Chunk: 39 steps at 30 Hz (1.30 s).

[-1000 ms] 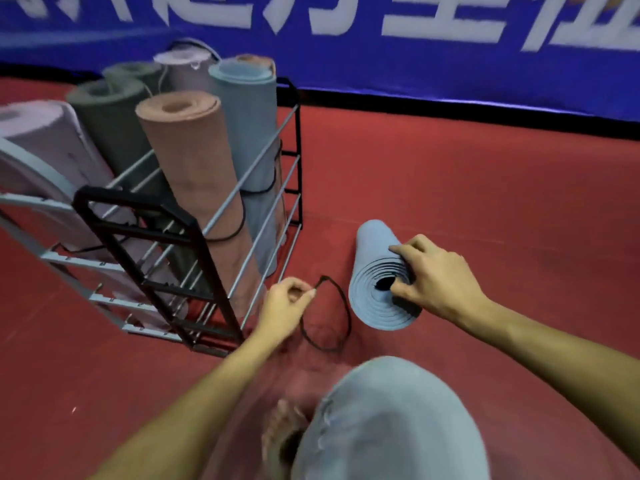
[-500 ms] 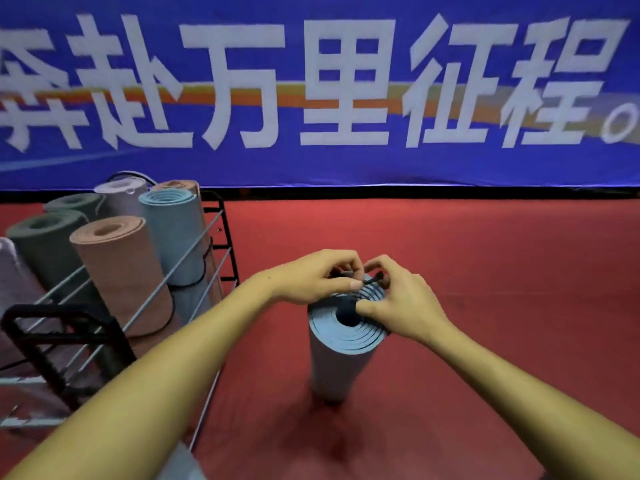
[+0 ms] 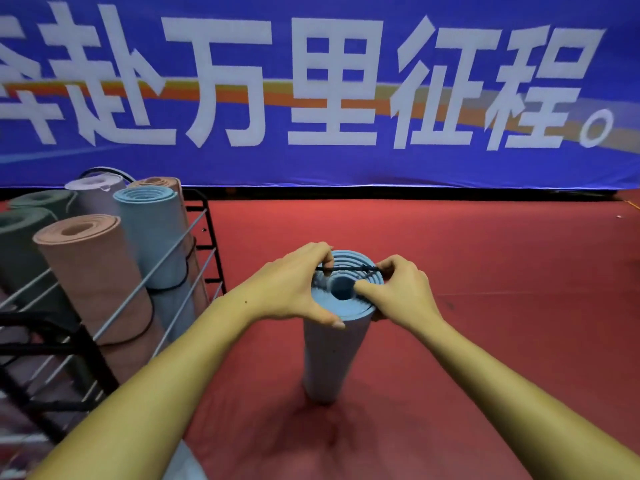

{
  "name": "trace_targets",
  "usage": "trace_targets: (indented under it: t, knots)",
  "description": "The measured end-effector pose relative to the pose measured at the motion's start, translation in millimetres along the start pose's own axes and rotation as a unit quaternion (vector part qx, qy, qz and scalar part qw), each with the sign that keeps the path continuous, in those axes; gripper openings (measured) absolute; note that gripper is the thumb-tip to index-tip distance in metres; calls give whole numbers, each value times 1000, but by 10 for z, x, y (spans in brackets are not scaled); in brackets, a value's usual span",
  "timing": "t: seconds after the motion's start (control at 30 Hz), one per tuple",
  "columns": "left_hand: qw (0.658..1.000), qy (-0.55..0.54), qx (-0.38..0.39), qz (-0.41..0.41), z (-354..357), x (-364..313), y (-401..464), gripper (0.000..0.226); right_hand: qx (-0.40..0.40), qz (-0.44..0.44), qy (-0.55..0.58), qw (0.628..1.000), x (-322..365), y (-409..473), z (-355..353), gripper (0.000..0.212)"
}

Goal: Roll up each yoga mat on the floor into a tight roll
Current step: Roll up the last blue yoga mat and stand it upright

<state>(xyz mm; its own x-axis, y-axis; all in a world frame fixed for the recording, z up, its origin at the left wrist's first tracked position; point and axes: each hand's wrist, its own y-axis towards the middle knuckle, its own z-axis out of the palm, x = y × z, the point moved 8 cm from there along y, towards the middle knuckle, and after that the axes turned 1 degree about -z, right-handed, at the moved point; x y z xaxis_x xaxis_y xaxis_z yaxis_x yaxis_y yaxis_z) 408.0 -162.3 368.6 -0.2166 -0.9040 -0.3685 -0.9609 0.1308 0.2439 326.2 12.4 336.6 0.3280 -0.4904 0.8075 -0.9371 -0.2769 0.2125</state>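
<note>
A rolled light-blue yoga mat [image 3: 332,358] stands upright on the red floor in the middle of the view, its spiral end facing up. A thin black elastic band [image 3: 348,268] is stretched taut across that top end. My left hand [image 3: 291,287] pinches the band at the roll's left rim, thumb lying along the near rim. My right hand [image 3: 398,294] pinches the band's other end at the right rim, thumb pressed on the spiral near the core.
A black and silver wire rack [image 3: 194,271] at the left holds several rolled mats, among them a salmon one [image 3: 97,282] and a blue one [image 3: 152,237], some bound with black bands. A blue banner [image 3: 329,91] covers the far wall. Red floor [image 3: 502,306] lies open to the right.
One second ago the mat lay on the floor and my left hand held the loose band. Now the mat stands upright and both hands have pulled the band wider across its top.
</note>
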Motion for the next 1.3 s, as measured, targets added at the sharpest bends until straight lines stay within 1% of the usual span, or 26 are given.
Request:
trace_targets:
  t: [0.1, 0.2, 0.3, 0.4, 0.53, 0.67, 0.73, 0.8, 0.87, 0.9, 1.0, 1.1, 1.13, 1.17, 1.2, 1.3]
  knots:
    - [1000, 3, 1, 25, 44, 49, -81, 78, 4, 1, 13, 1000, 38, -34, 63, 42]
    - [998, -4, -32, 51, 21, 53, -140, 70, 7, 5, 7, 1000, 96, -74, 72, 41]
    - [993, -62, -68, 78, -99, 21, -184, 65, 9, 11, 11, 1000, 132, -86, 33, 40]
    - [984, -137, -81, 78, -133, 80, -183, 61, 4, 10, 15, 1000, 123, -73, 43, 35]
    - [977, -149, -130, 78, -148, 187, -102, 53, -13, -4, 45, 999, 108, 12, 35, 27]
    - [969, -133, -187, 90, -111, 245, -8, 45, -66, -62, 12, 996, 99, 147, -5, 38]
    - [963, -119, -227, 85, -81, 302, 27, 41, -80, -76, 21, 994, 35, 221, 29, 38]
    - [954, -103, -273, 68, -47, 387, 56, 34, -64, -73, 84, 992, -59, 288, 157, 36]
    - [945, -97, -310, 38, 17, 508, 76, 29, -36, -75, 151, 985, -135, 319, 332, 46]
    - [943, -93, -317, 18, 57, 566, 64, 26, -30, -86, 144, 985, -155, 327, 404, 50]
    - [946, -63, -316, -27, 188, 662, 59, 19, -40, -150, 39, 987, -147, 363, 475, 52]
    - [947, -76, -309, -42, 282, 746, 29, 30, -16, -157, -23, 987, -241, 420, 591, 52]
    - [950, -82, -299, -45, 320, 789, 13, 27, 0, -158, -53, 986, -272, 406, 652, 48]
    - [955, -74, -281, -51, 379, 846, -3, 22, 19, -155, -80, 985, -317, 386, 717, 43]
    - [963, -56, -258, -58, 454, 907, -18, 22, 39, -151, -98, 983, -369, 367, 778, 39]
    - [982, -20, -167, -86, 748, 1178, -47, 33, 83, -140, -153, 975, -511, 357, 879, 39]
